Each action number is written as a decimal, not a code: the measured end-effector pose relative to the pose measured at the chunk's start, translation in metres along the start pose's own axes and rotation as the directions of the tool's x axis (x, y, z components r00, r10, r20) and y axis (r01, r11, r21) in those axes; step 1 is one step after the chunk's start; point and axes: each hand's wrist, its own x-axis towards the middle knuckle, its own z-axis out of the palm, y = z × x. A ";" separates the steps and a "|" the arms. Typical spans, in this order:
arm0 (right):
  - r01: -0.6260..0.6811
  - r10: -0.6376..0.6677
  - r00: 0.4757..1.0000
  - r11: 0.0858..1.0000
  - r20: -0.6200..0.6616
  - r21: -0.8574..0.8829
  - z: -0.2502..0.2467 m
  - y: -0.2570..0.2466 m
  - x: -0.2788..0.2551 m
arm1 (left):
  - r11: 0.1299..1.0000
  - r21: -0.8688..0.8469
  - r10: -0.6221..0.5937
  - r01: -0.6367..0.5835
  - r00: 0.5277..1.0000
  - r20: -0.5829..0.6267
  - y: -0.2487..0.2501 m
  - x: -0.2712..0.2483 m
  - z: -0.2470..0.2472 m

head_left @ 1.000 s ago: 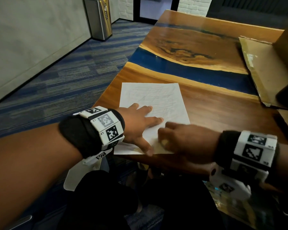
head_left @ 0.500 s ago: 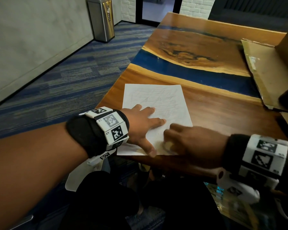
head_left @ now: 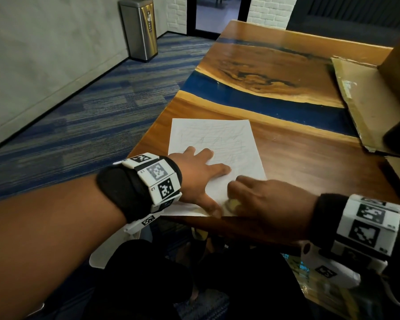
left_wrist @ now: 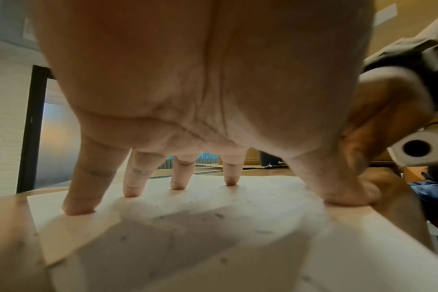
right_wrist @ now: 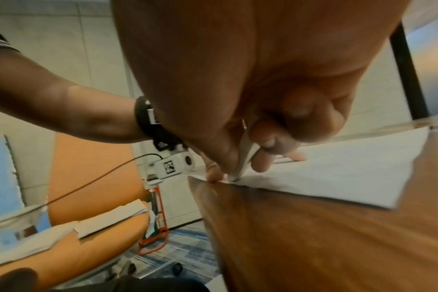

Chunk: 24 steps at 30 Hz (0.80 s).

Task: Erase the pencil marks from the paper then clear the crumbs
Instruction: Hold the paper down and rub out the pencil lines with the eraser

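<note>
while the left hand [head_left: 195,174] lies flat with fingers spread straight on the paper [head_left: 219,139], pinning it, the right hand [head_left: 261,199] pinches the eraser [right_wrist: 243,158] between curled thumb and fingers, its tip touching the paper at the near right corner, just beside the left thumb and at the table [head_left: 310,162] edge nearest the person

the paper lies on the table with its long axis running away from the person, and the pencil marks [head_left: 217,140] that show lie on the far half, beyond the left hand's fingers. from the eraser tip, then, the unerased marks lie forward and slightly left, up the paper's length. the right hand is the one placed to reach them; the left sits between the eraser and part of those marks, so i judge it must shift farther up or aside as rubbing moves away from the near corner

dark specks on the paper in the left wrist view may be crumbs or marks; i cannot tell which
</note>
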 end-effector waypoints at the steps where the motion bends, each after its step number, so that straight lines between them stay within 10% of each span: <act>1: 0.038 -0.039 0.999 0.999 0.006 0.021 0.001 -0.004 -0.002 | 1.000 0.001 -0.003 0.003 1.000 0.007 0.000 0.000 0.000; 7: -0.222 0.222 0.975 0.975 0.016 0.010 -0.008 0.027 0.008 | 1.000 0.025 -0.003 0.002 1.000 0.017 0.000 -0.001 0.000; 11: 0.059 -0.061 0.996 0.997 0.064 0.042 0.002 -0.007 0.007 | 1.000 0.025 0.001 -0.001 1.000 0.020 -0.002 -0.001 -0.001; 16: -0.201 0.201 0.980 0.979 0.008 0.021 -0.009 0.028 0.021 | 1.000 0.026 0.011 -0.011 1.000 0.017 -0.001 -0.002 0.001; 20: 0.044 -0.046 0.996 0.999 0.081 0.025 -0.001 -0.001 0.014 | 1.000 0.013 0.008 -0.008 1.000 0.027 -0.003 -0.002 0.000; 24: -0.263 0.259 0.964 0.963 0.064 0.065 -0.012 0.035 0.022 | 1.000 0.028 0.004 -0.005 0.999 0.033 -0.001 -0.001 -0.002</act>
